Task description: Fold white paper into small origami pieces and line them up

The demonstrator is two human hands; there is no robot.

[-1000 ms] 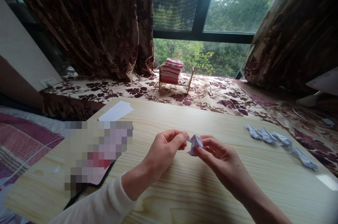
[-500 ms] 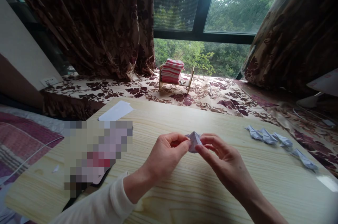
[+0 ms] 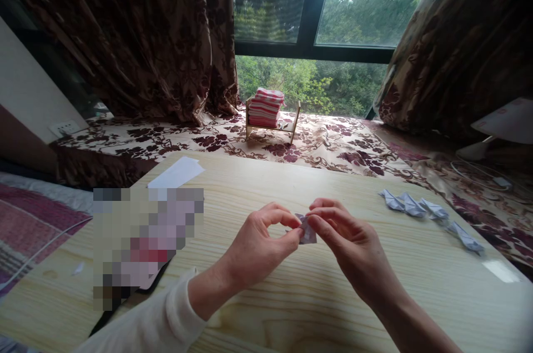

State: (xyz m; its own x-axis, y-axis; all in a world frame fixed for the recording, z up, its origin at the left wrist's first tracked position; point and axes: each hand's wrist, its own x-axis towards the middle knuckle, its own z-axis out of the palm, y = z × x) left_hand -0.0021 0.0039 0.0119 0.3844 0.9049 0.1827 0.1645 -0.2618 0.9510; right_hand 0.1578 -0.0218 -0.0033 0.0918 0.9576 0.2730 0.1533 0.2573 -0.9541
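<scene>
A small piece of folded white paper (image 3: 308, 233) is held above the wooden table, between my two hands. My left hand (image 3: 266, 239) pinches its left side with thumb and forefinger. From the right, my right hand (image 3: 343, 231) presses thumb and fingertips on the paper's upper part, and the fingers cover some of it. At the table's right side lie several folded white paper pieces (image 3: 413, 205) in a slanting row.
The light wooden table (image 3: 250, 186) bears white paper sheets (image 3: 177, 175) at its back left. Below them a blurred-out device (image 3: 154, 281) lies on a dark edge. A small stand with striped pink cloths (image 3: 266, 109) is on the floral window ledge beyond.
The folded paper has been turned in my fingers, and a flat squarish face now shows. My right fingers have shifted onto its top. The whole view has swung slightly to the right.
</scene>
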